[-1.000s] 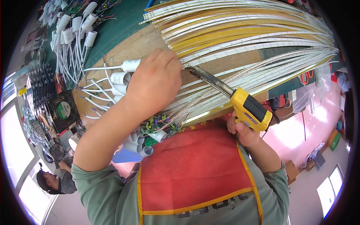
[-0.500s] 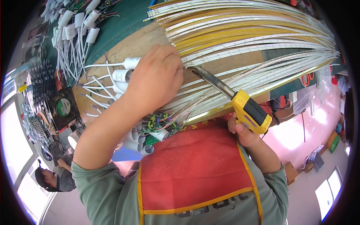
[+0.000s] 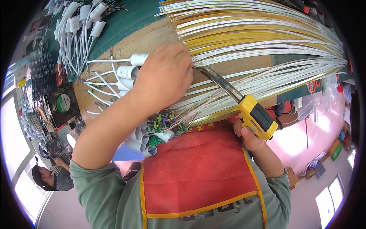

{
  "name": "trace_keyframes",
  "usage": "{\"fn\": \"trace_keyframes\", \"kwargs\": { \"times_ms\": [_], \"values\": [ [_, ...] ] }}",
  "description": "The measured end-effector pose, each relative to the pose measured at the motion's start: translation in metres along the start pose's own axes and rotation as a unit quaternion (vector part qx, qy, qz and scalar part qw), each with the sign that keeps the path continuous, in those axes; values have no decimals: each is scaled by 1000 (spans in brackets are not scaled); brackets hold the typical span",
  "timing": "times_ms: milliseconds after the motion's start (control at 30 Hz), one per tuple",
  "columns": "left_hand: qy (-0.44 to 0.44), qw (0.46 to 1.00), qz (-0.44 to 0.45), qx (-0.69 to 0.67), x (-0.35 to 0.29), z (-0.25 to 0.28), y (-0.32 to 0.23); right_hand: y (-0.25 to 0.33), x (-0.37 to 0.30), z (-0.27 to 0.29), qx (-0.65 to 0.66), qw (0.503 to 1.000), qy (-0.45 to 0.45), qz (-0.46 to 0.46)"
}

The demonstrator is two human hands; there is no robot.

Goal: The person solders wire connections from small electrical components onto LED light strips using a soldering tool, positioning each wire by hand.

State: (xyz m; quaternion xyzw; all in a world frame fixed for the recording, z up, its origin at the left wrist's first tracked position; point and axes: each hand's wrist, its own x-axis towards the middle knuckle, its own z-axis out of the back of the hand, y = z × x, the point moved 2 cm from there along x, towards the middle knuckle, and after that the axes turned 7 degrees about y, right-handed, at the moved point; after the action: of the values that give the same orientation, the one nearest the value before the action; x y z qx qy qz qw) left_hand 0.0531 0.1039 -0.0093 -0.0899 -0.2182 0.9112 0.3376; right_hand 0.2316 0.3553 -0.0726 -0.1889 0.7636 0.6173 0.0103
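My right hand (image 3: 251, 136) is wrapped round the yellow and black grip of a gun-shaped soldering iron (image 3: 259, 117). Its dark, stained barrel points up and left, and the tip is just beside the fingertips of my left hand (image 3: 164, 76). Those fingers are pinched together on a thin wire, of which only a short end shows by the tip. Long LED strips (image 3: 236, 51), white and yellow, fan out to the right, some of their ends close to my left hand. A white cylindrical cap (image 3: 138, 59) with a white cable is partly hidden behind that hand.
More white caps with cables (image 3: 127, 71) lie left of my wrist. Green circuit boards with wires and white tubes (image 3: 164, 135) sit below my forearm, near the red apron (image 3: 198, 168). A bundle of capped cables (image 3: 74, 24), a black fan (image 3: 63, 104) and another person (image 3: 57, 173) are at left.
The whole view has shifted slightly. My left hand keeps its pinch, and the soldering iron stays in my right hand with its tip close to those fingers.
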Motion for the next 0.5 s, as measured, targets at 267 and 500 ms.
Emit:
{"fn": "trace_keyframes", "kwargs": {
  "times_ms": [267, 500],
  "values": [
    [-10, 1000, -4, 1, 0, 0, -1, 5, 0, 0, 35, 999, -2, 21],
    [-11, 1000, -16, -4, 1, -1, 0, 8, 1, 3, -119, 993, 4, 13]
  ]
}}
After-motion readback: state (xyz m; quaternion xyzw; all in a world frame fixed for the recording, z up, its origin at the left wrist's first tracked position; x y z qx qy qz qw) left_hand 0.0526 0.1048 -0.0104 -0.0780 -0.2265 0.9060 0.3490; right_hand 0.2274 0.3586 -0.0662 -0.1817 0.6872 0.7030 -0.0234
